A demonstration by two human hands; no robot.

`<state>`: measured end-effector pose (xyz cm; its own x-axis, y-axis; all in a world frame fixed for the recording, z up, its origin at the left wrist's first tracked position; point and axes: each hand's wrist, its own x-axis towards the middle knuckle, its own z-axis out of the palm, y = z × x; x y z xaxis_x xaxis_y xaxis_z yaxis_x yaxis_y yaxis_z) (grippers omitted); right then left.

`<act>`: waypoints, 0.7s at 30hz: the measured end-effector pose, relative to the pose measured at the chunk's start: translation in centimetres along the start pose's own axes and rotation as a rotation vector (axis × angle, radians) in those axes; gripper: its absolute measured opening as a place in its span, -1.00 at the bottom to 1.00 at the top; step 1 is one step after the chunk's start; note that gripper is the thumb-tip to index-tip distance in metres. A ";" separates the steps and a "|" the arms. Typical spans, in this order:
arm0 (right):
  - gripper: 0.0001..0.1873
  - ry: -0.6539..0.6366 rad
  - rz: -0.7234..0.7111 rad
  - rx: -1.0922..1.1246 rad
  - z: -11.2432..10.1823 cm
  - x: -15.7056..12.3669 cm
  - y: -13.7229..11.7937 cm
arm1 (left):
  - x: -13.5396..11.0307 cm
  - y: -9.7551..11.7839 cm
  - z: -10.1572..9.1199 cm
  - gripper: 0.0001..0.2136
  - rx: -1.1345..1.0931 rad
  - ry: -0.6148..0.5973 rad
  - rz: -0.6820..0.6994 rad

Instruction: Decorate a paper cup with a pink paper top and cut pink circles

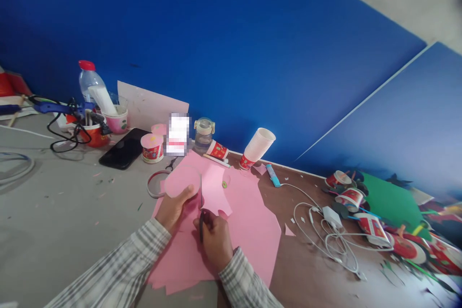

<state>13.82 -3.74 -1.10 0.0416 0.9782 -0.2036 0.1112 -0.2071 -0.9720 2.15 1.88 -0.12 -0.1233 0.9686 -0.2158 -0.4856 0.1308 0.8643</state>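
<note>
My left hand [175,210] grips a round piece of pink paper [181,181], its thumb lying on top near the lower edge. In my right hand [217,241] is a pair of scissors [201,225], the dark handle within my fingers and the blades pointing away from me along the right edge of the round piece. How far apart the blades are, I cannot tell. A pink paper offcut [214,194] lies just right of the blades. Beneath both hands, large pink paper sheets [249,240] are spread over the table. A tape roll [154,191] rests left of them.
A paper-topped cup [153,153], a phone [125,149] and a glass jar [204,135] stand behind. Stacked white cups [260,144] lean near the blue partition [231,48]. Rightward lie a blue glue-gun-like stick [273,176], white cables [339,243] and several red cups [371,229].
</note>
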 end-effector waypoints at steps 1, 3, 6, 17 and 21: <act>-0.79 -0.005 -0.009 -0.008 0.0 0.0 0.0 | 0.1 -0.2 0.0 -0.65 -0.010 0.016 0.022; -0.79 -0.013 -0.028 -0.025 -0.1 -0.1 -0.2 | 0.3 -0.5 -0.1 -0.72 -0.001 0.027 0.063; -0.80 -0.018 -0.057 -0.047 -0.1 -0.2 -0.6 | 0.5 -0.8 -0.3 -0.79 0.037 0.024 0.099; -0.89 -0.004 -0.175 -0.081 -0.2 -0.2 -1.5 | 0.1 -0.3 -0.3 -0.83 0.249 -0.001 0.214; -0.89 0.003 -0.190 -0.077 -0.3 -0.1 -1.6 | -0.1 -0.5 -0.1 -0.85 0.232 -0.015 0.209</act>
<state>13.95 -3.52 0.47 0.0151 0.9997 -0.0167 0.1930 -0.0193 -0.9810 2.32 1.71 -0.62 -0.1862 0.9824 -0.0171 -0.2407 -0.0288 0.9702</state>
